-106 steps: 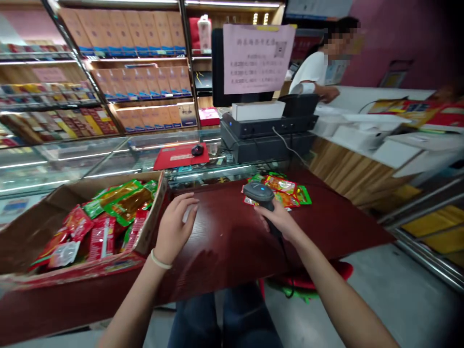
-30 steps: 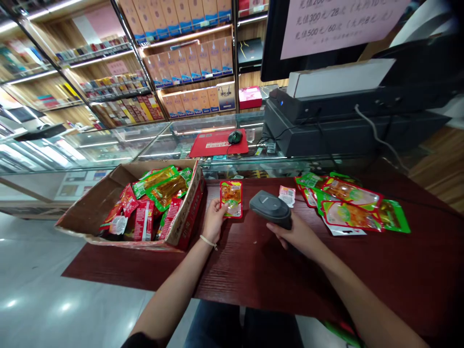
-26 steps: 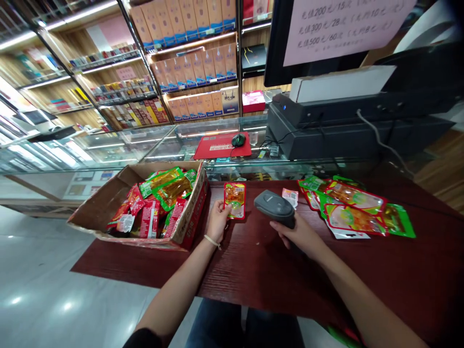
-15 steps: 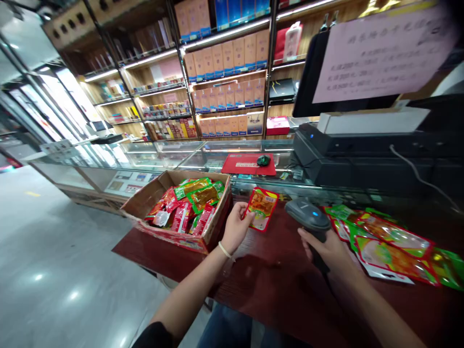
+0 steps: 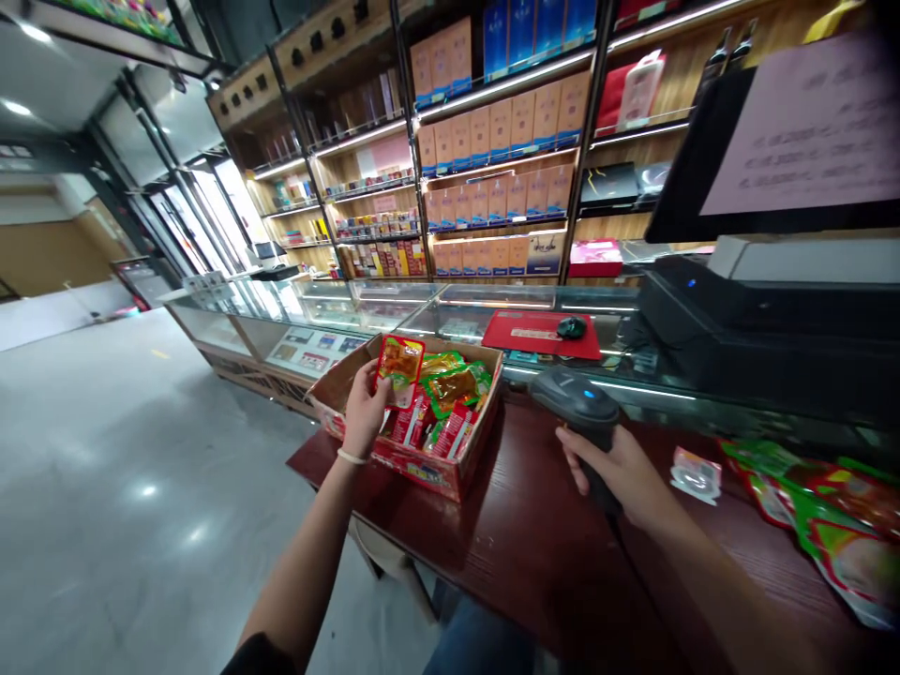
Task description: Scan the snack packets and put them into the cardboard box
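My left hand (image 5: 366, 412) pinches a red-edged snack packet (image 5: 400, 366) by its lower left side and holds it over the left part of an open cardboard box (image 5: 450, 480). Inside that box lie several red and green snack packets (image 5: 454, 386). A dark barcode scanner (image 5: 577, 401) with a blue light is gripped in my right hand (image 5: 622, 469), its head pointing left above the brown table. To the right of this hand lies a small clear-and-pink packet (image 5: 696, 474), and beyond it a pile of green and red snack packets (image 5: 822, 516).
A red mouse pad (image 5: 513, 330) with a black mouse (image 5: 571, 327) lies on the glass counter (image 5: 330, 305). The dark monitor (image 5: 693, 159) and black register unit (image 5: 738, 328) stand at the right. A chair (image 5: 394, 562) is under the table's left edge. Shelves of boxes line the back.
My left hand has carried the snack packet left, from above the table to over the box. The camera view has turned left. My right hand still grips the scanner.
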`<state>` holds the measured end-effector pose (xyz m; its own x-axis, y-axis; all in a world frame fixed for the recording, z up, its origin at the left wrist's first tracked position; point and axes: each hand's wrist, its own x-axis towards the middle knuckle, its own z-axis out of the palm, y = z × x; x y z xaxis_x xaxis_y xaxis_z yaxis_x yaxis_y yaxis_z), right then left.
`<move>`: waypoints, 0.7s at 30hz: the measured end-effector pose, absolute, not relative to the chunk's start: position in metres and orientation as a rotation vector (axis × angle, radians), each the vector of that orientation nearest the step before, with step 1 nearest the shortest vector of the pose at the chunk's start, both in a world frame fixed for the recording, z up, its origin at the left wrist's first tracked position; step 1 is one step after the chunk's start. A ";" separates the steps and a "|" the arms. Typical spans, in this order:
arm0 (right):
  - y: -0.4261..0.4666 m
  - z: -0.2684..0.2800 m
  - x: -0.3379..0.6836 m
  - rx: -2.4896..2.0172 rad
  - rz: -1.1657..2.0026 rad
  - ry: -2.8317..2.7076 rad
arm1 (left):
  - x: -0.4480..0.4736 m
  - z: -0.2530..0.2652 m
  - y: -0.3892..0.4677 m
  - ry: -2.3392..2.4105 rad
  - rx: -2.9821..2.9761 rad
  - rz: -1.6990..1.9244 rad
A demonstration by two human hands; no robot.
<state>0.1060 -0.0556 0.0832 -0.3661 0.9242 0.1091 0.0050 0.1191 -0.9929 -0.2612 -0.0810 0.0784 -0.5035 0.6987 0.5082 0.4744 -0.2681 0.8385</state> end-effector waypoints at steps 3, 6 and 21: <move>-0.056 0.086 0.086 -0.913 1.412 -1.540 | -0.301 0.067 -0.084 1.987 1.425 1.674; -0.056 0.085 0.075 -0.900 1.428 -1.561 | -0.315 0.061 -0.089 2.008 1.441 1.633; -0.052 0.068 0.140 -1.009 1.363 -1.455 | -0.178 0.094 -0.087 1.462 1.506 1.749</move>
<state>0.1400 -0.0524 0.0685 -0.2863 0.9557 0.0680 -0.0053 0.0694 -0.9976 -0.1778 -0.0874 0.0937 -0.3347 0.8205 0.4633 0.3103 -0.3683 0.8764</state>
